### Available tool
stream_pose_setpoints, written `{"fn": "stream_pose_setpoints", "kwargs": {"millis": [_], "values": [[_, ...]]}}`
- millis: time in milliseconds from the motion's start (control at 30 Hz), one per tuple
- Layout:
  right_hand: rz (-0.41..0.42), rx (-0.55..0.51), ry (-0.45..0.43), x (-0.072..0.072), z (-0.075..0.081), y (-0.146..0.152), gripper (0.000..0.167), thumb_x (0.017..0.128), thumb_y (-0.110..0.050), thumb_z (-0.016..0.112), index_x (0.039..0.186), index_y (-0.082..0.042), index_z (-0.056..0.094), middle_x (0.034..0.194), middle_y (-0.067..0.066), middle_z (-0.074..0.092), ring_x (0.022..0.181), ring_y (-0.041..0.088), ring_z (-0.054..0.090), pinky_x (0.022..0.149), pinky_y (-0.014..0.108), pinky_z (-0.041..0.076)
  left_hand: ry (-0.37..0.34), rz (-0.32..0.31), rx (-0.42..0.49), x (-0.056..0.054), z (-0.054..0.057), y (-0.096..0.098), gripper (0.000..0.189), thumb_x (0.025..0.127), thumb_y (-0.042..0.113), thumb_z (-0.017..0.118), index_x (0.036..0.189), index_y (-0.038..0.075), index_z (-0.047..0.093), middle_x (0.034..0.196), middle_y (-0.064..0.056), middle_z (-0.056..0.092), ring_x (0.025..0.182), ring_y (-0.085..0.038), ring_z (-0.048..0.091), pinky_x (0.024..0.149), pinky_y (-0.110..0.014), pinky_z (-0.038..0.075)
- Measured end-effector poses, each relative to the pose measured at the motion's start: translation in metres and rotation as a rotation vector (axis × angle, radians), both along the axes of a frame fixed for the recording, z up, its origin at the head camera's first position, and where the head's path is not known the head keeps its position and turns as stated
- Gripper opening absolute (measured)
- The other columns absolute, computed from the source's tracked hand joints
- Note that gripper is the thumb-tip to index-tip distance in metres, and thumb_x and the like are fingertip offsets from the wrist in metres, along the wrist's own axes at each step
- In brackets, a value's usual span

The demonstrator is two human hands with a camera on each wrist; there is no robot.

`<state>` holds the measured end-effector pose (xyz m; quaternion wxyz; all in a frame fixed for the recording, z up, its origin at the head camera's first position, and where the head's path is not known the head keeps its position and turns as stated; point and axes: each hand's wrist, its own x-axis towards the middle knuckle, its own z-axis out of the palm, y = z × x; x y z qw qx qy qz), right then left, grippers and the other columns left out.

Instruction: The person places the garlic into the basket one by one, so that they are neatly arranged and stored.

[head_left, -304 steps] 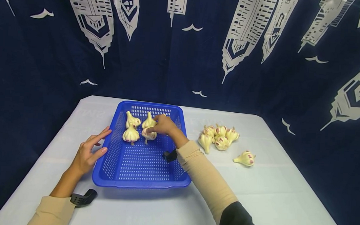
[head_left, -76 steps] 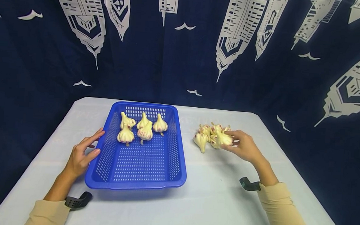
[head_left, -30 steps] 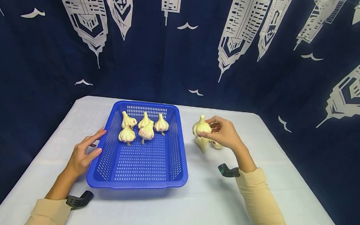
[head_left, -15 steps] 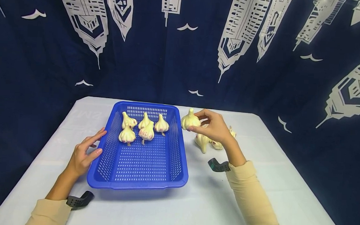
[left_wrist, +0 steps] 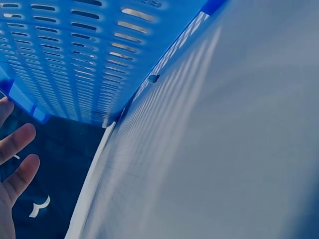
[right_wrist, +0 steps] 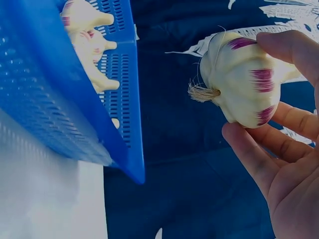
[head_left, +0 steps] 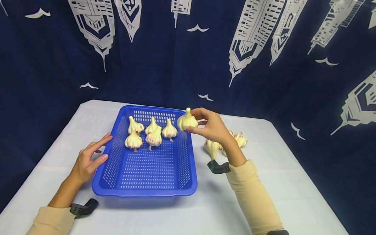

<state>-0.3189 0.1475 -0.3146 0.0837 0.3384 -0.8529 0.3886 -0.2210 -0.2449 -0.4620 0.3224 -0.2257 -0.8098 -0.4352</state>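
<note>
My right hand (head_left: 210, 126) pinches a garlic bulb (head_left: 187, 120) between thumb and fingers, stem up, above the right rim of the blue basket. In the right wrist view the held garlic bulb (right_wrist: 244, 82) shows purple streaks and a tuft of roots. My left hand (head_left: 88, 160) touches the left rim of the blue basket (head_left: 144, 193) with its fingers extended. In the left wrist view its fingers (left_wrist: 22, 172) lie beside the basket's slotted side. Inside the basket, several garlic bulbs (head_left: 133, 140) sit in two rows toward the far end.
More garlic bulbs (head_left: 212, 148) lie in a cluster on the white table (head_left: 283, 193) right of the basket, partly hidden by my right hand and forearm. A dark blue cloth (head_left: 178, 60) printed with white buildings hangs behind the table.
My right hand took a garlic bulb from near the cluster and carried it left, up to the basket's right rim. One more bulb shows in the basket's far row than earlier. My left hand stays put.
</note>
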Motion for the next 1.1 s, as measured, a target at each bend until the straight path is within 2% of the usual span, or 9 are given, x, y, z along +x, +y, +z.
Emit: {"fn": "stream_pose_setpoints", "kwargs": {"millis": [233, 400, 667, 967, 1100], "values": [[0.021, 0.065, -0.069, -0.009, -0.004, -0.017, 0.058, 0.078, -0.022, 0.083, 0.126, 0.001, 0.06, 0.121, 0.013, 0.065, 0.106, 0.026, 0.064, 0.086, 0.037, 0.054, -0.011, 0.008, -0.009, 0.0, 0.0, -0.001, 0.058, 0.079, 0.006, 0.055, 0.136, -0.001, 0.057, 0.142, -0.021, 0.051, 0.109, -0.001, 0.05, 0.078, -0.024, 0.038], [0.061, 0.129, -0.101, -0.017, -0.01, -0.027, 0.056, 0.077, -0.018, 0.082, 0.123, 0.004, 0.06, 0.114, 0.015, 0.064, 0.104, 0.028, 0.064, 0.082, 0.034, 0.056, -0.014, 0.006, -0.013, 0.0, 0.0, -0.001, 0.057, 0.079, 0.007, 0.056, 0.136, -0.001, 0.057, 0.142, -0.021, 0.051, 0.11, 0.0, 0.05, 0.078, -0.025, 0.038], [0.092, 0.225, -0.085, -0.028, -0.018, -0.038, 0.053, 0.076, -0.024, 0.083, 0.118, 0.003, 0.063, 0.107, 0.013, 0.065, 0.099, 0.027, 0.067, 0.081, 0.029, 0.055, -0.018, 0.007, -0.009, 0.0, 0.0, -0.002, 0.057, 0.079, 0.007, 0.056, 0.136, -0.001, 0.057, 0.142, -0.021, 0.051, 0.11, 0.0, 0.05, 0.078, -0.026, 0.038], [0.101, 0.414, -0.07, -0.039, -0.03, -0.051, 0.032, 0.079, -0.031, 0.081, 0.094, -0.006, 0.067, 0.087, 0.003, 0.068, 0.08, 0.017, 0.064, 0.074, 0.027, 0.054, 0.007, -0.011, -0.007, -0.001, -0.003, -0.002, 0.058, 0.078, 0.006, 0.056, 0.136, -0.001, 0.057, 0.142, -0.022, 0.051, 0.109, -0.001, 0.051, 0.078, -0.024, 0.038], [0.117, 0.429, -0.067, -0.043, -0.036, -0.056, 0.034, 0.077, -0.028, 0.083, 0.097, -0.004, 0.069, 0.091, 0.004, 0.071, 0.083, 0.018, 0.066, 0.077, 0.026, 0.054, 0.005, -0.005, -0.013, -0.001, -0.002, -0.003, 0.058, 0.078, 0.006, 0.056, 0.136, -0.001, 0.057, 0.142, -0.021, 0.051, 0.109, -0.002, 0.051, 0.078, -0.026, 0.039]]}}
